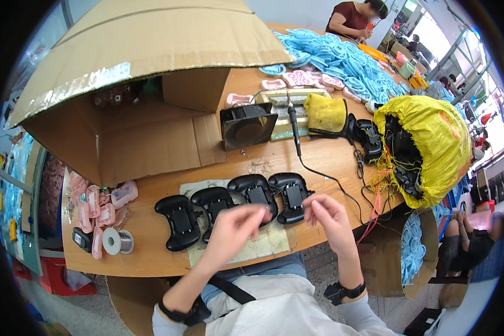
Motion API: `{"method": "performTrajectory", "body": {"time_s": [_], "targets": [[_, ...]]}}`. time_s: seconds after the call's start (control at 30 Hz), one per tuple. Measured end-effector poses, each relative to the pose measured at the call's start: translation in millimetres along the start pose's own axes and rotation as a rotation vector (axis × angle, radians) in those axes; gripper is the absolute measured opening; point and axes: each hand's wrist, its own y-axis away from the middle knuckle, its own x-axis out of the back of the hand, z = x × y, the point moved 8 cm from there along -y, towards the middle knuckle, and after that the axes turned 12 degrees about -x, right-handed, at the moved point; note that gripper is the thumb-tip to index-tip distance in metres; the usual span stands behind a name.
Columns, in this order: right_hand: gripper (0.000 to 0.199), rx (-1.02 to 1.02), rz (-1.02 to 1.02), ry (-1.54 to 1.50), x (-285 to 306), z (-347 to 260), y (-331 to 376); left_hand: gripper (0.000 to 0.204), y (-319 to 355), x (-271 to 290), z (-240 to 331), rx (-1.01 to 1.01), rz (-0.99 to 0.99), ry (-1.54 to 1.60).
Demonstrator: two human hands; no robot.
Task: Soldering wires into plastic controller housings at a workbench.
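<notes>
A slanted row of several black game controllers (pixel 179 222) lies on and around a pale worn pad (pixel 269 242) near the table's front edge, each with a flat rectangular part in its middle. My left hand (pixel 238 229) hovers over the second and third controllers, thumb and fingers pinched together. Beside the right end of the rightmost controller (pixel 293 197), my right hand (pixel 329 219) has its thumb and forefinger pinched too. Whatever either pinch holds is too small to make out. A soldering iron (pixel 294 126) stands tip up behind the row, its cord running right.
A large open cardboard box (pixel 151 140) stands back left, beside a black square fan (pixel 246 127). Solder wire on a spool (pixel 117 242) and pink shells (pixel 95 207) lie left. Right are a yellow sack (pixel 442 134) of black controllers and a yellow cloth (pixel 326 113). Blue rings (pixel 341 56) lie behind.
</notes>
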Motion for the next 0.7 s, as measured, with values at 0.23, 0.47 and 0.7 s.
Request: {"method": "performTrajectory", "body": {"time_s": [0.23,0.47,0.7], "targets": [[0.019,-0.086,-0.007,-0.030,3.7,20.5,33.4,0.043,-140.2,-55.7,-53.7,0.158,0.033,0.151],[0.020,-0.117,-0.040,-0.025,17.7,30.9,28.5,0.021,-185.2,-93.3,-93.2,0.461,-0.024,0.397],[0.023,-0.046,0.146,0.052,48.3,40.1,-22.1,0.024,-164.4,-109.9,-43.1,0.273,0.030,0.491]]}}
